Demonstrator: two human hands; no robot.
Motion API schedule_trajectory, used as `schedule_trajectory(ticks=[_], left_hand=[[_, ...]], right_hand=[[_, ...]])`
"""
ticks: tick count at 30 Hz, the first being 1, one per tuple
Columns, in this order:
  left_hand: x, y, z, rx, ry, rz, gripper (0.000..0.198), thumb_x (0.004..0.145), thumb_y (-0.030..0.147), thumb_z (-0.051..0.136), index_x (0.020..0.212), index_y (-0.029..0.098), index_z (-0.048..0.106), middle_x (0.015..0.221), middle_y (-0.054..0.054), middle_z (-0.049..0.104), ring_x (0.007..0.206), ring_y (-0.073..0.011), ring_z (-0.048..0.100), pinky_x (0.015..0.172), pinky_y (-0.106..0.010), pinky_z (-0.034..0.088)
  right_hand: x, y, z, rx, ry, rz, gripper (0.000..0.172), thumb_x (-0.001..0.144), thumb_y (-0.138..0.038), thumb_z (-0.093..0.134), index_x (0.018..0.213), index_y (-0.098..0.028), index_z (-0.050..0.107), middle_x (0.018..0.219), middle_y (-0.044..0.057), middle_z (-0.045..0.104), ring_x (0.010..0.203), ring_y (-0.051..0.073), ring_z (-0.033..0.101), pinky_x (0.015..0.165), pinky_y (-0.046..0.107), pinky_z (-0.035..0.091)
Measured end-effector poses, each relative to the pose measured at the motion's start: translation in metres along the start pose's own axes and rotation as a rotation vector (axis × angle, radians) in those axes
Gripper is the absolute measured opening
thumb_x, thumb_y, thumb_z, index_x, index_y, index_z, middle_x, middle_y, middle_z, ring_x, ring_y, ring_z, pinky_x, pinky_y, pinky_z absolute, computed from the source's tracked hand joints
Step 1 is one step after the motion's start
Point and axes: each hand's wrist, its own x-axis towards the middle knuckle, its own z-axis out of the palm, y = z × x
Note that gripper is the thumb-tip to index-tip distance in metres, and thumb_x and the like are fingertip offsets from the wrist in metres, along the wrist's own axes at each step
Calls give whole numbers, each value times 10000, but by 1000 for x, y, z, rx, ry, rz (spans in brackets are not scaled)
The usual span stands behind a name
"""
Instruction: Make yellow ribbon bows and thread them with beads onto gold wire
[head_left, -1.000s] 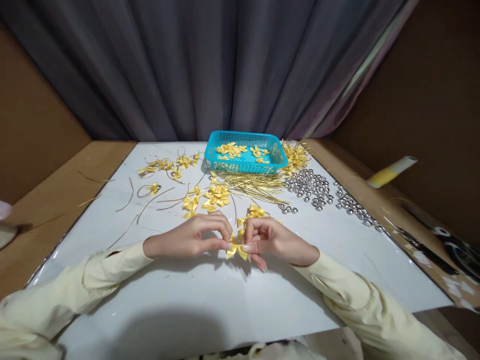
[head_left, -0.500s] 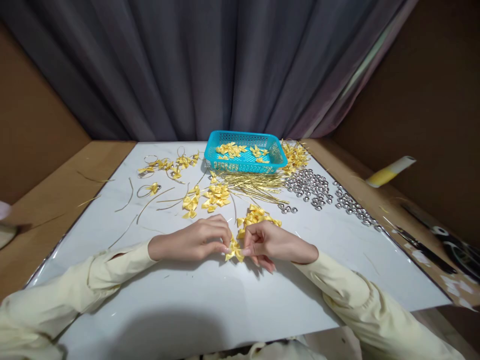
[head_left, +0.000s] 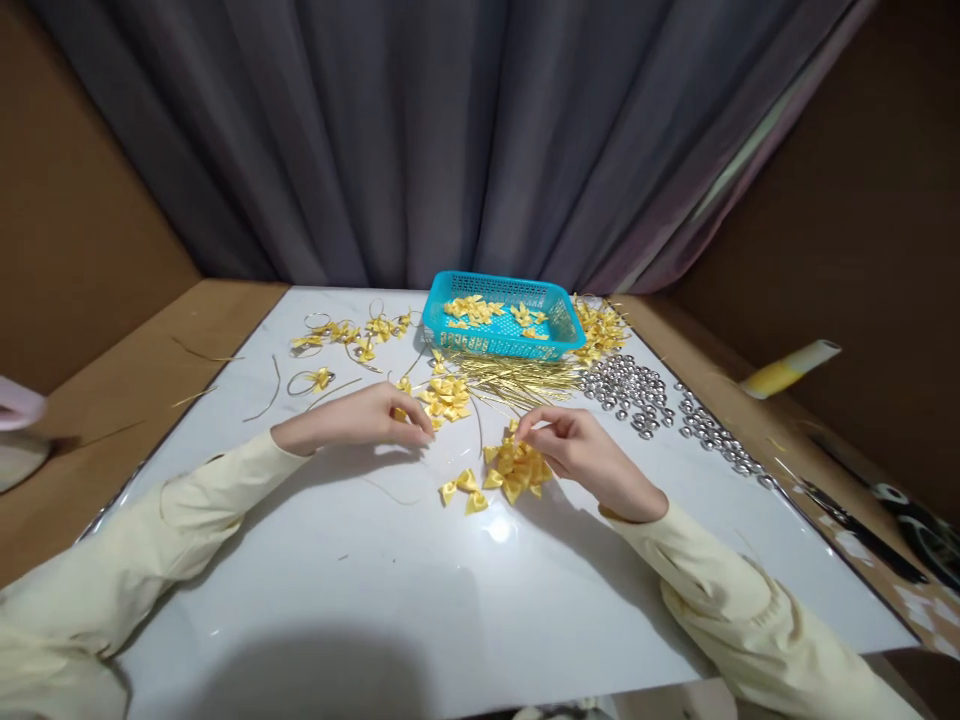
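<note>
Glossy white tabletop [head_left: 562, 600] now bears the yellow satin bow [head_left: 476, 499], seemingly set aside; left hand [head_left: 375, 415], right hand [head_left: 576, 448] curl fingers, grip unclear.

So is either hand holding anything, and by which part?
Nothing shows in the grip of the left hand. The right hand is at the pile of yellow bows; whether it pinches one, and where, cannot be told.

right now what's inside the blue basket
Yellow bows lie in the basket, a larger bunch toward the left and a smaller one toward the right. Anything beneath them is covered, and what sits low behind the near side can't be made out.
</note>
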Motion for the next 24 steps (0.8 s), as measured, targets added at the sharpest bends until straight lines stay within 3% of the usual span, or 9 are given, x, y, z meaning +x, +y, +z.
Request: schedule_trajectory(ticks=[2,5,8,10,12,16,20,22,24], left_hand=[[-4,2,-10,7,90,-46,235,744,378,640,784,154,698,836,-35,711,756,-164,615,647,-224,418],[-12,9,-19,36,185,-70,291,710,429,656,674,141,641,741,-27,686,689,-151,584,604,-221,391],[-17,15,-21,78,217,-87,329,733,461,631,654,141,623,656,-7,643,597,-124,527,541,-212,346],[-17,16,-21,99,199,-72,342,756,467,606,662,140,635,646,-6,629,587,-121,515,526,-212,332],[-16,14,-20,114,175,-54,347,771,466,590,682,136,653,659,-14,629,610,-131,528,532,-214,339],[-11,6,-14,100,218,-30,302,810,421,562,824,140,673,763,-32,664,683,-152,575,596,-225,399],[-10,7,0,53,360,72,367,804,441,589,1058,177,615,1042,-62,660,905,-204,606,752,-274,450],[-11,13,8,6,338,113,372,812,424,591,1099,188,591,1032,-56,669,902,-202,616,751,-279,457],[-14,19,17,-29,285,132,289,847,355,560,1083,193,597,883,-22,699,771,-170,632,684,-259,453]], right_hand=[[13,-3,0,-274,-25,-47,210,831,-153,368,790,-144,573,443,-67,369,358,70,315,373,183,255],[38,-10,8,-468,-59,-106,161,776,-97,464,849,-150,598,519,-22,509,467,112,464,474,204,331],[61,-15,20,-642,-63,-175,275,785,-121,522,1055,-149,566,783,84,649,699,197,589,598,251,380],[74,-15,26,-721,-96,-226,238,798,-123,525,1028,-146,583,950,136,648,847,231,599,644,259,389],[85,-13,28,-763,-137,-271,144,812,-102,510,902,-133,617,990,151,635,920,234,588,662,251,392],[93,-14,23,-742,-179,-316,187,829,-56,475,743,-108,633,883,135,648,820,195,597,647,246,389],[81,-31,14,-596,-237,-350,177,845,-79,502,771,-119,659,773,57,672,691,132,586,636,221,404],[70,-42,13,-515,-270,-343,152,868,-147,523,813,-124,663,726,32,676,622,110,580,588,206,411],[56,-51,14,-443,-289,-326,160,875,-212,539,798,-126,650,674,17,662,562,96,561,540,197,407]])
